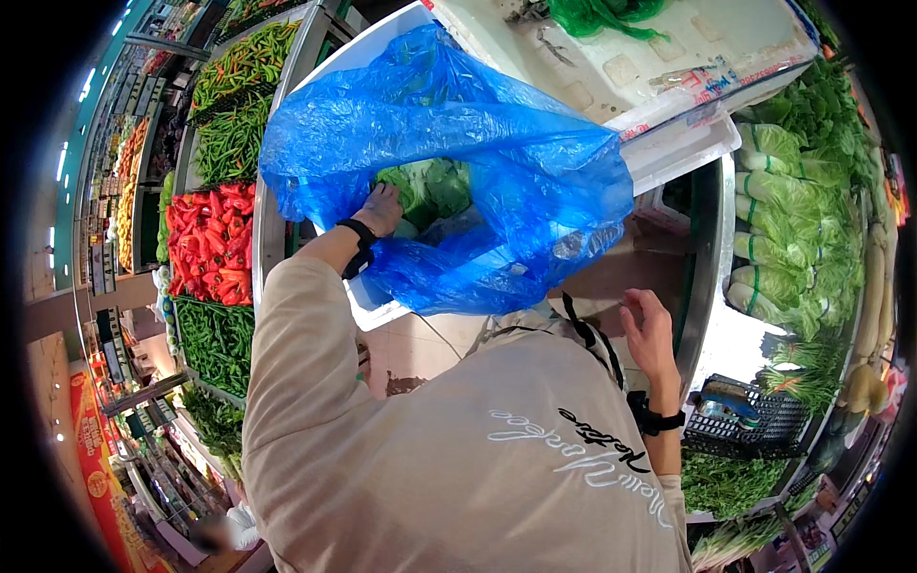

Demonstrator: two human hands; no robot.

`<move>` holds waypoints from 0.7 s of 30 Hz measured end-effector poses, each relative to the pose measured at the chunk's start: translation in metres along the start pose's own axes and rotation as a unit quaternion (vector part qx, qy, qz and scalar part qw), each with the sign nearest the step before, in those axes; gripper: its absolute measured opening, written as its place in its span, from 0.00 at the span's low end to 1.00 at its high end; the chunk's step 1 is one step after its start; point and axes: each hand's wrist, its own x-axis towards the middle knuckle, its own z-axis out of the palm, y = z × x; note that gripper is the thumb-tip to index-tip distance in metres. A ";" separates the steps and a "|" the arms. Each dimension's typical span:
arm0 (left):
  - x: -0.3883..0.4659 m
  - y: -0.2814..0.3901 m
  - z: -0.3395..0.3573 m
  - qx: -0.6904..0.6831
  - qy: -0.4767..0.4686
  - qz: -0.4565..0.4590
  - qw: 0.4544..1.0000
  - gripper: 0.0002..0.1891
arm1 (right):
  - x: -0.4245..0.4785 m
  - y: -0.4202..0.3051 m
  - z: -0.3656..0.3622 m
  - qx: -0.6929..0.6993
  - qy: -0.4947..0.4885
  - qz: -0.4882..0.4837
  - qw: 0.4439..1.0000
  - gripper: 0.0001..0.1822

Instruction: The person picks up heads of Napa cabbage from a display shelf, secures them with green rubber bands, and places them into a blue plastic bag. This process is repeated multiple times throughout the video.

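A large blue plastic bag lines a white foam box, its crumpled mouth spread wide. Green leafy vegetable heads, possibly cabbage or lettuce, lie inside the bag. My left hand reaches in over the bag's near left edge, its fingers against the leaves. Whether those fingers grip a head is hidden. Lower right of the bag, my right hand hangs in the air with loosely curled fingers, thumb apart, holding nothing. A black band sits on each wrist.
Foam boxes with a green plastic bag on top stand beyond. Left, a metal-edged stall holds red peppers and green chilies. Right, another stall carries bundled Chinese cabbages and a black plastic basket. A blurred person appears lower left.
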 end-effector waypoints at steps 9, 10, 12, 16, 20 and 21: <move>0.007 0.016 0.012 -0.067 -0.044 -0.048 0.996 0.17 | -0.003 0.007 -0.003 -0.019 0.025 -0.020 0.999 0.13; 0.005 0.018 0.011 -0.027 -0.039 -0.048 0.998 0.17 | -0.005 0.010 -0.003 -0.021 0.027 -0.023 0.999 0.12; 0.005 0.018 0.036 0.030 0.016 -0.041 0.999 0.16 | -0.009 0.014 -0.004 -0.022 0.029 -0.027 0.999 0.12; 0.006 0.016 0.017 0.021 -0.090 -0.038 0.995 0.16 | -0.019 0.023 -0.008 -0.020 0.033 -0.027 0.999 0.13; -0.019 0.007 -0.040 0.062 -0.052 -0.052 0.995 0.22 | -0.028 0.027 -0.013 -0.010 0.040 -0.016 0.999 0.13; -0.028 0.003 -0.044 0.044 -0.009 -0.062 0.997 0.24 | -0.030 0.029 -0.014 -0.004 0.045 -0.020 0.999 0.13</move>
